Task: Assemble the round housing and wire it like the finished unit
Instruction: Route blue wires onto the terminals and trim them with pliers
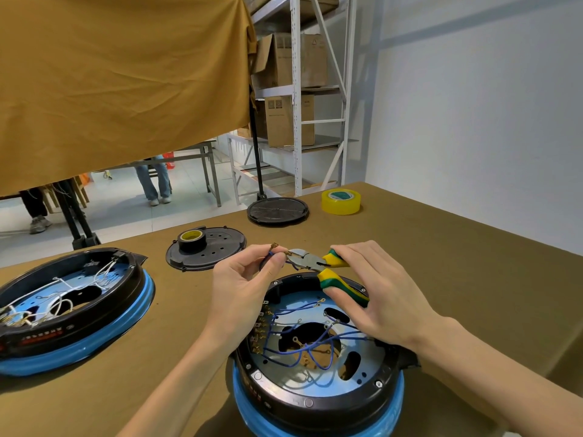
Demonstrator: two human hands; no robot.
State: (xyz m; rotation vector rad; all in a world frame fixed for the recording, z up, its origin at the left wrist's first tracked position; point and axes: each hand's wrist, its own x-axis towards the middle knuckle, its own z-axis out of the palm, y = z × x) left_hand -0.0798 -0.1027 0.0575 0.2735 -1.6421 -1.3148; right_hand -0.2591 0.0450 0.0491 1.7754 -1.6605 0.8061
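Left hand [243, 279]: my fingers pinch a blue wire [270, 254] by its brass terminal.
Right hand [375, 288]: grips yellow-green pliers [318, 263], nose at the terminal.
Round housing [315, 351]: on the surface, beneath both hands.

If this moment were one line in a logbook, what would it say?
left hand: pinches blue wire | right hand: grips pliers, tip at wire terminal | blue-wired housing: open, below hands

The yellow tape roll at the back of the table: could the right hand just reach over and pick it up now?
Probably not at once. The right hand grips the pliers, so it would have to put them down. Otherwise the way to the yellow tape roll looks free: only bare table lies between.
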